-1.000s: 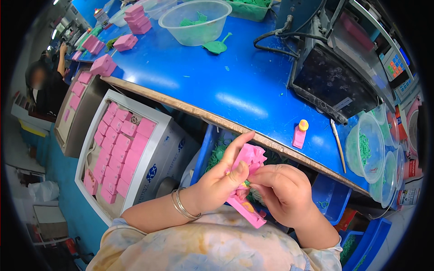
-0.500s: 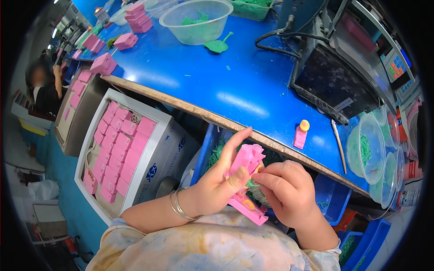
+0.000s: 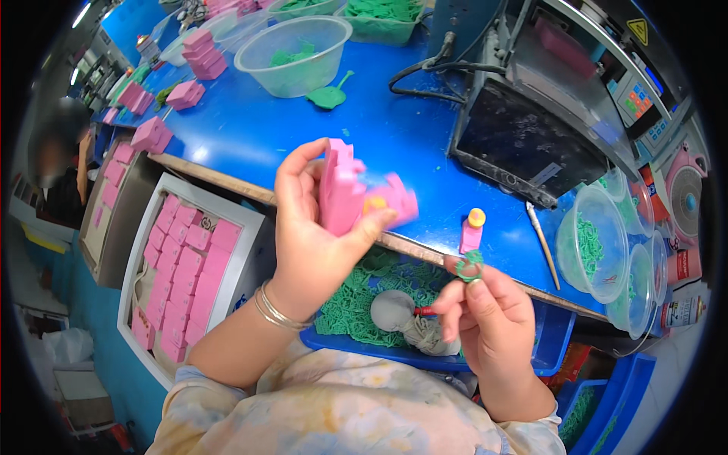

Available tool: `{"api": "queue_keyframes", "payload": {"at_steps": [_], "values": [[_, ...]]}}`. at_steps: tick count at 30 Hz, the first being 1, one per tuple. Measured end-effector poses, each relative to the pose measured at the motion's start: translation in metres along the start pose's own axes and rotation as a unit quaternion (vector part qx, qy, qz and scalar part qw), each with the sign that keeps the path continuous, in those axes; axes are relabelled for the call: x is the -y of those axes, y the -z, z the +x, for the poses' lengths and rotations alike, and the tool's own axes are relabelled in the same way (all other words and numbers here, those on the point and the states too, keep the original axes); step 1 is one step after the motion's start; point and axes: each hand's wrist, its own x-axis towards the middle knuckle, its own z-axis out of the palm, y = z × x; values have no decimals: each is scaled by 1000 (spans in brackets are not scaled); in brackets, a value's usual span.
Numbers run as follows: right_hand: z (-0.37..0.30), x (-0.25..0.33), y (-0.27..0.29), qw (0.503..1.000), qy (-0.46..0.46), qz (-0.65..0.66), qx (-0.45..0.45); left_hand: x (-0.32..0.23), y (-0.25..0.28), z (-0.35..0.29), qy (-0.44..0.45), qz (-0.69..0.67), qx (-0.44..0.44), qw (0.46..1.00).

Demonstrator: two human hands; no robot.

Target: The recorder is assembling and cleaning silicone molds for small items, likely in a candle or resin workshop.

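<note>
My left hand (image 3: 299,235) holds up a pink two-part rubber mold (image 3: 341,193) over the table's edge. The mold's halves are spread apart, and the one on the right is smeared by motion. A yellow spot shows between them, next to my thumb. Lower and to the right, my right hand (image 3: 497,318) pinches a small green ring-shaped piece (image 3: 469,267) in its fingertips, apart from the mold. Just behind that piece, a pink block with a yellow round top (image 3: 472,231) stands on the blue table (image 3: 394,163).
Below my hands a blue drawer (image 3: 557,337) holds green pieces, a round grey-white object (image 3: 392,310) and a bundled cloth (image 3: 432,336). Pink molds lie on a white-framed machine (image 3: 133,303) at left. A dark machine (image 3: 531,129), a stick (image 3: 542,246) and clear bowls (image 3: 595,243) are at right.
My left hand has risen up and left with the mold, whose halves are now spread. My right hand has drawn away from it, holding the green piece. The whole view has shifted slightly.
</note>
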Motion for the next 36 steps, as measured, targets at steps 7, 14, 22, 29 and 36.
{"api": "queue_keyframes", "payload": {"at_steps": [7, 14, 22, 29, 36], "values": [[4, -4, 0, 996, 1, 80, 39, -3, 0, 6, -162, 371, 61, 912], [0, -11, -12, 988, 69, -131, 47, -35, -9, -40, 292, -272, 189, 897], [3, -20, 1, 895, 284, -344, 9, -29, -10, -56, 428, -461, 197, 752], [15, -1, -11, 837, 299, -457, -15, -30, -9, -66, 443, -579, 236, 642], [15, 0, -5, 819, 329, -469, 23, -36, -11, -62, 477, -543, 252, 643]]}}
